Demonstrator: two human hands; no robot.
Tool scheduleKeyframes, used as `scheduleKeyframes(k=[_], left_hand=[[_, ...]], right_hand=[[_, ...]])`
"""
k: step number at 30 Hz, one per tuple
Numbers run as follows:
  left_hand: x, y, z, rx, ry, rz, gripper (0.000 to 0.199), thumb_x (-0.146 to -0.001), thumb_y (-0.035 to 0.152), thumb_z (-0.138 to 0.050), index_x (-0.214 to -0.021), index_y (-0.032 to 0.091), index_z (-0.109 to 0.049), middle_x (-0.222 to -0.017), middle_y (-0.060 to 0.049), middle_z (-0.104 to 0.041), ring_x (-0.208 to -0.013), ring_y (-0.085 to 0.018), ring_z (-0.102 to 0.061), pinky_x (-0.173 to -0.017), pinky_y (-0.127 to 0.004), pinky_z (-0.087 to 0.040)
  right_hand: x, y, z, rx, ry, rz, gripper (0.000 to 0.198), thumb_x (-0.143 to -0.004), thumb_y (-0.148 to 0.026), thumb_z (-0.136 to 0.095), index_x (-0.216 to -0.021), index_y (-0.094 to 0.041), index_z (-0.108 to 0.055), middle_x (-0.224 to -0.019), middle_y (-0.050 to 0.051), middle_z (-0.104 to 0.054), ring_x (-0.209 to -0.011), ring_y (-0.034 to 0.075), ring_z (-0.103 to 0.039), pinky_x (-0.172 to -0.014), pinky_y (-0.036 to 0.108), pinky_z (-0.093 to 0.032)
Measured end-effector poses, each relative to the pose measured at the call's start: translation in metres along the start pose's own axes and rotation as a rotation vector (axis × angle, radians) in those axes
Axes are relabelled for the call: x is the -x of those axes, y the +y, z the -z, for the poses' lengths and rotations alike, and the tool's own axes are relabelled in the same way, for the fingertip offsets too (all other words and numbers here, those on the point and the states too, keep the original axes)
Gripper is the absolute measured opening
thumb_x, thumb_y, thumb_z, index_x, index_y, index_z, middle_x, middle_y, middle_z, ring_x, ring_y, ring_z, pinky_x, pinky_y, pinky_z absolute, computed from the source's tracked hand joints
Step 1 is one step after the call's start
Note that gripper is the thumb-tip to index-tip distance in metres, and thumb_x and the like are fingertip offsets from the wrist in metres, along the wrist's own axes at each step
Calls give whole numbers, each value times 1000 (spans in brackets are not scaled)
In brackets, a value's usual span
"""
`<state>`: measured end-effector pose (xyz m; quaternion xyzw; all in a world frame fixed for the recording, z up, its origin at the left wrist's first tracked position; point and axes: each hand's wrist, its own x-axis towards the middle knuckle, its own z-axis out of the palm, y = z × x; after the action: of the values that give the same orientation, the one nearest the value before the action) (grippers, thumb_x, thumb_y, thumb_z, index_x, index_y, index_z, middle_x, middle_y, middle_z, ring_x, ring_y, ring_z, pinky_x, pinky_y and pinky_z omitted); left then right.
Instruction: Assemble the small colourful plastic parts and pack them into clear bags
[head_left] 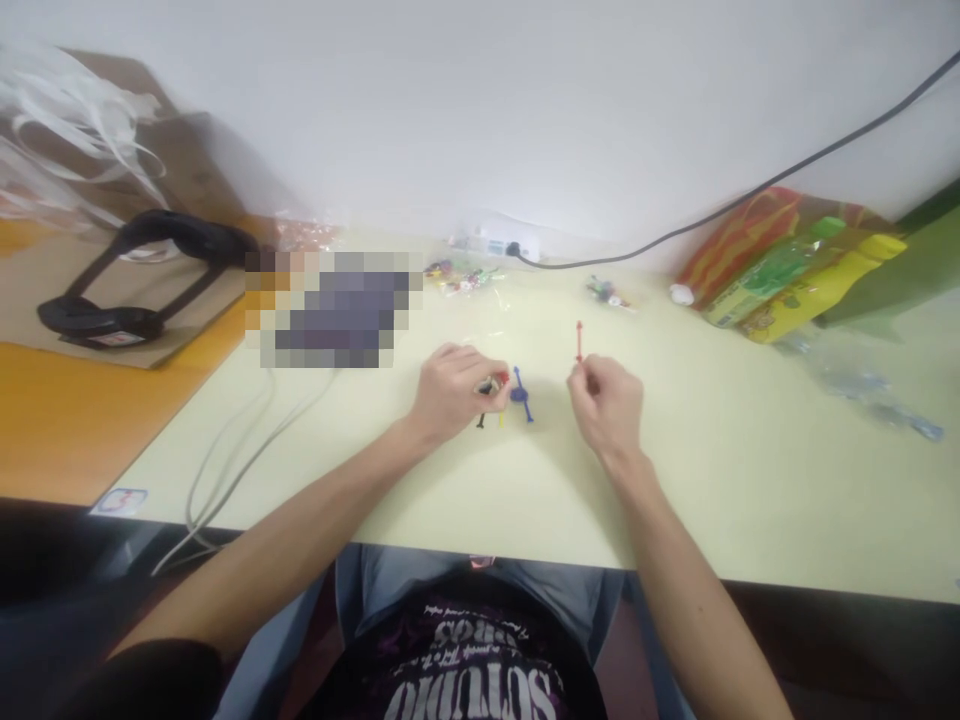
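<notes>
My right hand [609, 408] is closed in a pinch on the lower end of a thin red plastic stick [579, 342], which points up and away from it with a small tip like an arrowhead. My left hand [456, 390] is also closed, thumb and index finger pinched on a small red piece [505, 378] largely hidden by the fingers. Just right of those fingertips is a blue stick [519, 395] with a round disc at its middle. A black stick [481, 420] and a yellow stick [501, 420] show in part beneath the left hand.
Small bags of colourful parts [465, 278] [609, 294] lie along the wall by a power strip [499, 243] with a black cable. Bottles [780, 270] and clear plastic wrap [862, 375] are at right. A blurred-out dark device [345, 310] and black headgear [142, 275] are at left.
</notes>
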<state>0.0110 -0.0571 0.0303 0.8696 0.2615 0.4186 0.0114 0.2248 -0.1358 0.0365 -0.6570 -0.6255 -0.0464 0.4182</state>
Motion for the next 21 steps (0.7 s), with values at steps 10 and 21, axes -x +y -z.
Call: scheduleKeyframes(k=[10,21], left_hand=[[-24,12,-25,-45,-354,-85,19,-100,30,-61,-113,22,-72,-108,-5,-76,-106,-23,-63,-99,-42,-42],[-8,18,-39,-103,-435,-102,17,-99,27,-60,-109,21,-72,-98,-6,-74,-103,-23,-63,-112,-46,-36]], right_hand=[[21,7,-2,208,-401,-77,35,-98,-34,-47,-69,-21,-60,-61,2,-64,-55,15,-53,-58,29,-25],[34,7,-10,322,-295,87,41,-103,-31,-47,-64,-20,-56,-60,1,-64,-53,14,-50,-72,32,-30]])
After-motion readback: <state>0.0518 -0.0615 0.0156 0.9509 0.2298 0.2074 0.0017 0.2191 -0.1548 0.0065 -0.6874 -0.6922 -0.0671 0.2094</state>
